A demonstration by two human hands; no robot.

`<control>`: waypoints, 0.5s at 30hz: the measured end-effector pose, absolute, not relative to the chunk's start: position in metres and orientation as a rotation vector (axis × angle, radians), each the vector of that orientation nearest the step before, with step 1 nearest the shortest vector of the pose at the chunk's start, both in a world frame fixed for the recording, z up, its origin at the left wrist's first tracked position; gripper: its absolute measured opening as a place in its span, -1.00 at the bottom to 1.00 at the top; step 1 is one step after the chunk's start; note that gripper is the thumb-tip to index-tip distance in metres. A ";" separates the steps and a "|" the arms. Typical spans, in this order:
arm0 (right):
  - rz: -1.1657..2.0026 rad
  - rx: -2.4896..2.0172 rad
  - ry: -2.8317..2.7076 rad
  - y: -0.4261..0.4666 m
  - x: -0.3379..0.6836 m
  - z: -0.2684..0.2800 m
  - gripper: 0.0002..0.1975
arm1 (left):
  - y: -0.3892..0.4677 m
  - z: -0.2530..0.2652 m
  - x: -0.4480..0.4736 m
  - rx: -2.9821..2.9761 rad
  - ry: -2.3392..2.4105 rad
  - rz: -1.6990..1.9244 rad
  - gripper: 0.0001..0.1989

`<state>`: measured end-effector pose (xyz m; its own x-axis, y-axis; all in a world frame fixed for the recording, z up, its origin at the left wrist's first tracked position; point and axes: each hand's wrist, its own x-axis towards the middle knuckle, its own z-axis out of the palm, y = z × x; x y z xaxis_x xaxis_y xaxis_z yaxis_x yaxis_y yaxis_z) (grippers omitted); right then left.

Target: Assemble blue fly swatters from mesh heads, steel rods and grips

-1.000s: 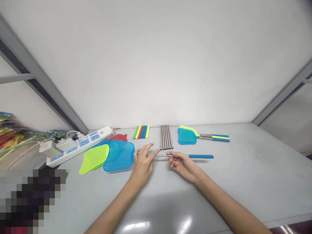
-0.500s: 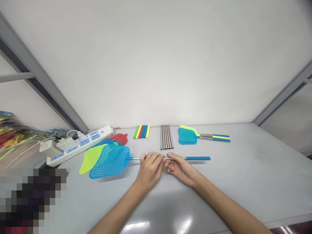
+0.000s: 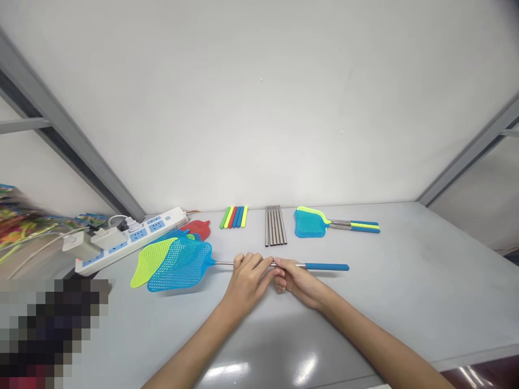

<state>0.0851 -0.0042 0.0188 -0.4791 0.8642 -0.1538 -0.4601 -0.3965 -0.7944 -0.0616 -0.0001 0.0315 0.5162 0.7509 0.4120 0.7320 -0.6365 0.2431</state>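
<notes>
A blue fly swatter point(image 3: 182, 266) lies across in front of me, its mesh head to the left and its blue grip to the right, with a thin metal rod between. My left hand point(image 3: 250, 278) is closed over the rod, nearer the head. Right beside it, my right hand point(image 3: 298, 281) pinches the same rod with thumb and fingers, left of the blue grip. The fingertips of both hands almost meet and cover the middle of the rod. Under the blue head, a yellow-green swatter head point(image 3: 151, 262) shows, lying on the table.
A red swatter head point(image 3: 198, 229) and a power strip point(image 3: 133, 240) with plugs are at the left. Several coloured grips point(image 3: 233, 217), several metal tubes point(image 3: 275, 226) and assembled swatters point(image 3: 311, 223) line the back of the table point(image 3: 425, 281). Colourful packaging point(image 3: 20, 219) lies far left.
My right hand has turned slightly and closed in against the left hand on the rod. The swatter's grip end dips a little, and its head has risen slightly. The view has shifted slightly.
</notes>
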 end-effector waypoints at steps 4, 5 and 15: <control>2.027 -0.725 -0.831 -0.004 0.084 0.020 -0.73 | -0.002 0.030 -0.059 2.707 1.438 0.710 -0.75; 2.038 -0.729 -0.826 -0.003 0.084 0.020 -0.74 | -0.002 0.029 -0.059 2.719 1.452 0.703 -0.74; 2.023 -0.753 -0.797 -0.003 0.082 0.018 -0.74 | 0.000 0.032 -0.059 2.854 1.455 0.745 -0.78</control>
<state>0.0822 -0.0028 0.0185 -0.4884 0.8440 -0.2217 -0.4663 -0.4671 -0.7512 -0.0586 0.0004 0.0321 0.5088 0.7301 0.4562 0.7967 -0.6001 0.0717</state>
